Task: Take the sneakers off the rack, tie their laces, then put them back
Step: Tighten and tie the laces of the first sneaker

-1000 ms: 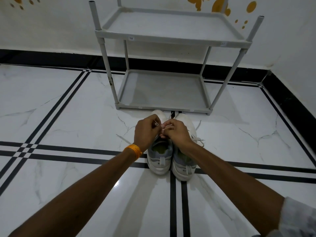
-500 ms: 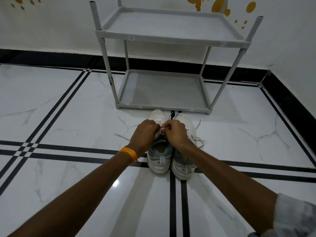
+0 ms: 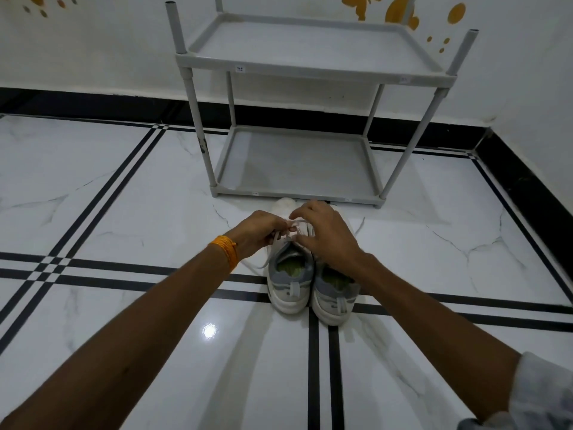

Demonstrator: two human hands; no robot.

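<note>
Stood side by side on glossy marble floor [image 3: 124,193], heels toward camera: two grey-and-white mesh sneakers [image 3: 290,280], just before a grey plastic two-tier rack [image 3: 310,69]. Pinched flat white laces [image 3: 279,235] with left hand [image 3: 259,232]; spread right hand [image 3: 325,234] loosely over them.

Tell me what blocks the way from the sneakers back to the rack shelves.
Nothing visible. The sneakers sit on the floor right in front of the rack, and both shelves are bare.
</note>
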